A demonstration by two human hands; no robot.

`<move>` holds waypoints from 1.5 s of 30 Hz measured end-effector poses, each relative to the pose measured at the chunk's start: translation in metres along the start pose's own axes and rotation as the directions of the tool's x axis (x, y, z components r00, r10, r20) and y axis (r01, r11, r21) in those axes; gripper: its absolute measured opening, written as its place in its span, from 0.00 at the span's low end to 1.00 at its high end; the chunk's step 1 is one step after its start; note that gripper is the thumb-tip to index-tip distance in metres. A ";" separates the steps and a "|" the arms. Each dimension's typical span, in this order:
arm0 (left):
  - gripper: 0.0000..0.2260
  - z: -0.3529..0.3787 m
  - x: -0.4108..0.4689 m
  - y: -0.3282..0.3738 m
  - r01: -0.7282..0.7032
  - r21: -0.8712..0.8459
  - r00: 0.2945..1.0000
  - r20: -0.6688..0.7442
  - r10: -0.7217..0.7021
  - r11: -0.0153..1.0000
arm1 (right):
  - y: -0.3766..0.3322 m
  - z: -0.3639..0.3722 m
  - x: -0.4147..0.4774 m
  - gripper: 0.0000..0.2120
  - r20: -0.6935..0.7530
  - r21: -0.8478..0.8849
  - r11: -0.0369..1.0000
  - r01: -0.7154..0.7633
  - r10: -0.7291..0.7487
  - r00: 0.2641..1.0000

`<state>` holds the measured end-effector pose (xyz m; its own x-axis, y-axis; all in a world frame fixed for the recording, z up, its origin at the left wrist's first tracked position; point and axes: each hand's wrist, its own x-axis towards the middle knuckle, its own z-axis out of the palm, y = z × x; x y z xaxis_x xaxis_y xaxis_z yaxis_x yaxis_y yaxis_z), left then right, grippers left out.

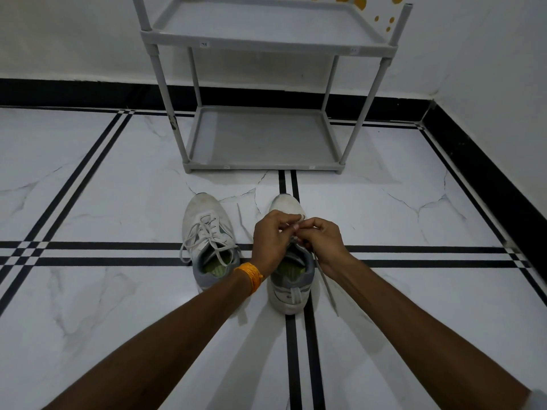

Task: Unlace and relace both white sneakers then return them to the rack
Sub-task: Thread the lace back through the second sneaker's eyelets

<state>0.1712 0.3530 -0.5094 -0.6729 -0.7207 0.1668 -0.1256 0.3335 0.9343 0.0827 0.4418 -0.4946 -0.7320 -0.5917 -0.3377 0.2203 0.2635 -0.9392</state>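
While both arms reached forward over the floor [118, 306], the two hands met above the right sneaker [291, 287], which stood on the white marble-pattern tiles with its toe pointing toward the rack [263, 44] and its heel toward the person. The left hand [270, 241] had its fingers curled inward, and its grip was pinched together on the lace [327, 287] near the lower eyelets of that shoe. The right hand [324, 242] faced it, thumb and fingers likewise clamped on the same lace at the same spot, so the fingertips of the two hands were touching or very nearly so. One loose length of lace trailed from under the right hand down past the right side of the shoe and lay flat on the floor. An orange band [250, 276] circled the left wrist. The left sneaker [207, 241] stood just beside the right one, apart from both hands, toe likewise toward the rack; its lace was threaded through the eyelets and loosely crossed, with ends hanging over the collar and one loop hanging down its left side. Both shoes showed green insoles and grey heel collars. The grey two-shelf rack stood against the wall beyond the shoes, well apart from them. Black double lines crossed the floor beneath the shoes.
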 end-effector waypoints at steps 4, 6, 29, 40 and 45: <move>0.08 -0.006 0.008 0.007 0.107 -0.073 0.994 0.005 -0.107 0.992 | -0.002 -0.004 -0.003 0.05 0.036 0.017 1.000 0.011 -0.012 0.999; 0.15 -0.008 0.009 0.009 0.220 -0.126 0.973 -0.041 -0.226 0.967 | -0.001 -0.005 -0.003 0.05 0.042 0.029 1.000 0.009 -0.010 0.999; 0.04 -0.010 0.003 0.005 -0.047 0.224 0.998 -0.025 0.054 0.973 | 0.004 -0.005 -0.011 0.28 0.100 -0.305 0.894 0.329 -0.314 0.944; 0.08 -0.032 0.019 0.013 -0.248 0.334 0.918 0.381 0.111 0.910 | -0.004 -0.008 -0.011 0.25 0.127 -0.391 0.865 0.313 -0.286 0.950; 0.10 -0.022 0.014 0.016 -0.378 0.562 0.892 0.435 0.127 0.736 | -0.004 -0.003 -0.017 0.17 0.141 -0.533 0.757 0.379 -0.362 0.921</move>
<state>0.1760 0.3345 -0.4854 -0.9327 -0.3363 0.1303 -0.2473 0.8593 0.4477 0.0925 0.4536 -0.4849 -0.6630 -0.7484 0.0199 -0.4541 0.3809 -0.8054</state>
